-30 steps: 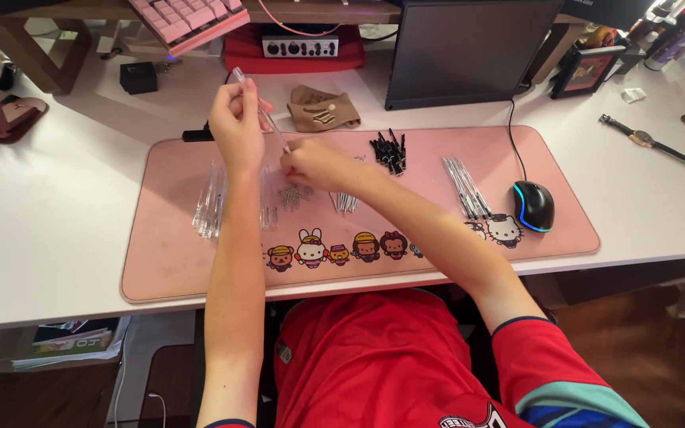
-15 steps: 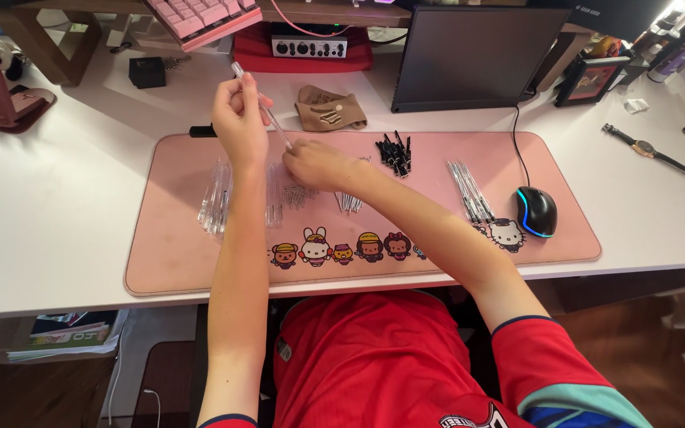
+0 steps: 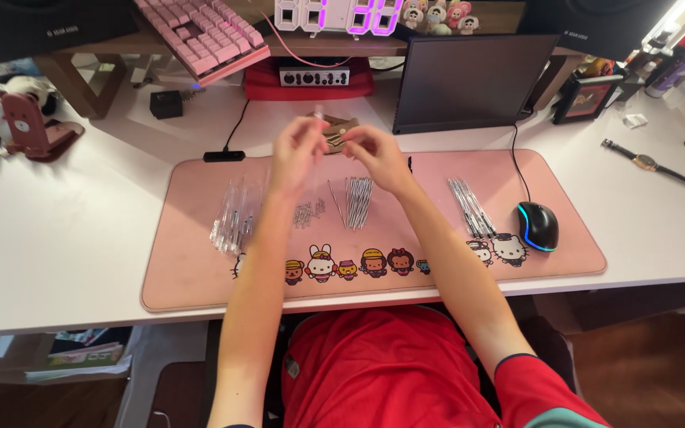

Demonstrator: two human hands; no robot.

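- The left hand (image 3: 296, 152) and right hand (image 3: 376, 154) are hovering close together above the pink desk mat (image 3: 200, 269), fingers pinching a small clear tube (image 3: 320, 119) between them; motion blur is hiding the exact grip.
- Just below the right hand, a bundle of thin metal rods (image 3: 357, 200) is lying on the mat.
- Clear tubes (image 3: 231, 218) are lying below-left of the left hand.
- Further rods (image 3: 469, 208) and a computer mouse (image 3: 537, 226) are sitting to the right hand's right.
- A dark monitor (image 3: 469, 79) is standing on the bench (image 3: 57, 238) beyond the hands.
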